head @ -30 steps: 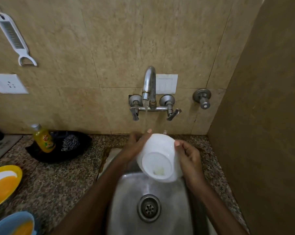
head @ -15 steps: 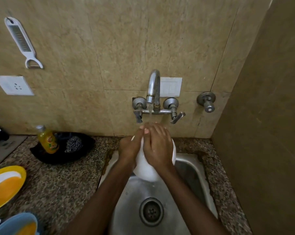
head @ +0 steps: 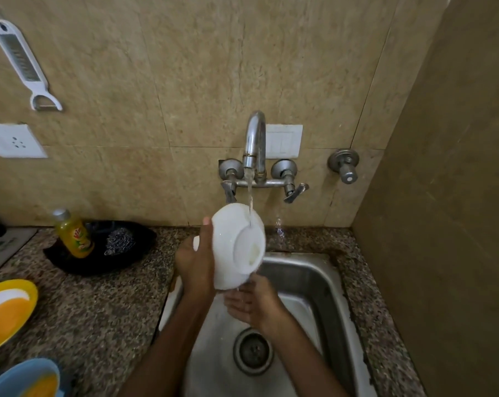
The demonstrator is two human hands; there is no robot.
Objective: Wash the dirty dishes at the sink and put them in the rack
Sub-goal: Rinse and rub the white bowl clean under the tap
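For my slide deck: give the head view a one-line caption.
Left hand holds a white bowl under the running tap; right hand open beneath it.

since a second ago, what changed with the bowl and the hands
The right hand let go of the white bowl and dropped below it, open in the runoff. The left hand now holds the bowl alone, its base turned rightward under the stream. The tap still runs; the yellow plate stays put.

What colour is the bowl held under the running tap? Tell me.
Plain white, no pattern. The bowl shows best in the head view, the only one.
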